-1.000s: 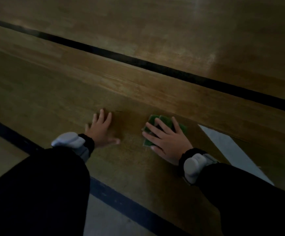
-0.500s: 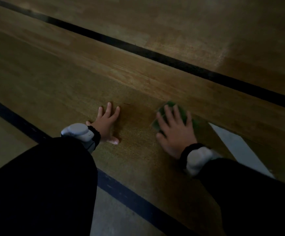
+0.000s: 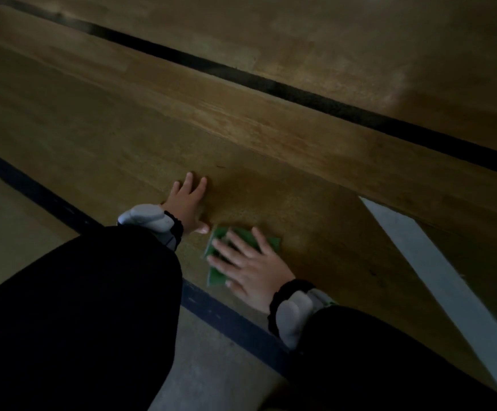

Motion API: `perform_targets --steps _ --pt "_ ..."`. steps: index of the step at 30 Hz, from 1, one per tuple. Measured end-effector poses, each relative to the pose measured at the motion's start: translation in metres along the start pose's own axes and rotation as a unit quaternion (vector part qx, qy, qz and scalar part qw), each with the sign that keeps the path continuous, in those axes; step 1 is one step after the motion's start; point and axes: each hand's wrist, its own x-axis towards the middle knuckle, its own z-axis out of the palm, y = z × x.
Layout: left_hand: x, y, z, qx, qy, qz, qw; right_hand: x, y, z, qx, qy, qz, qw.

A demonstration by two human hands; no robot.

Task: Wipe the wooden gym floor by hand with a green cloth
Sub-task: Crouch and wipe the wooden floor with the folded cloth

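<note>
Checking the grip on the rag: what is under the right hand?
The green cloth lies flat on the wooden floor under the right hand, whose spread fingers press it. The cloth's middle is covered by the hand.

1. The right hand (image 3: 253,268) lies flat on the cloth (image 3: 243,253), which lies on the floor (image 3: 122,129).
2. The left hand (image 3: 186,204) rests on the floor just left of and beyond the cloth.
3. A floor line (image 3: 271,84) runs well beyond both hands; another line (image 3: 48,197) passes just near of the cloth.
</note>
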Motion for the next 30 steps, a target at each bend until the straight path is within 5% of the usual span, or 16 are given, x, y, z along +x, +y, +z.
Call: perform_targets --steps 10,16,21,30 --pt "-0.077 -0.005 0.028 0.051 0.038 0.018 0.998 -0.01 0.116 -0.038 -0.004 0.046 0.324 0.945" --pt "-0.102 -0.031 0.035 0.012 0.037 -0.028 0.999 0.005 0.104 -0.032 -0.003 0.082 0.373 0.924" --pt "-0.088 -0.036 0.029 -0.003 0.036 -0.046 0.998 0.019 0.078 -0.037 0.004 0.051 0.273 0.961" --pt "-0.059 -0.03 0.025 -0.03 0.037 -0.051 0.998 0.029 -0.051 -0.002 0.019 -0.041 -0.037 0.998"
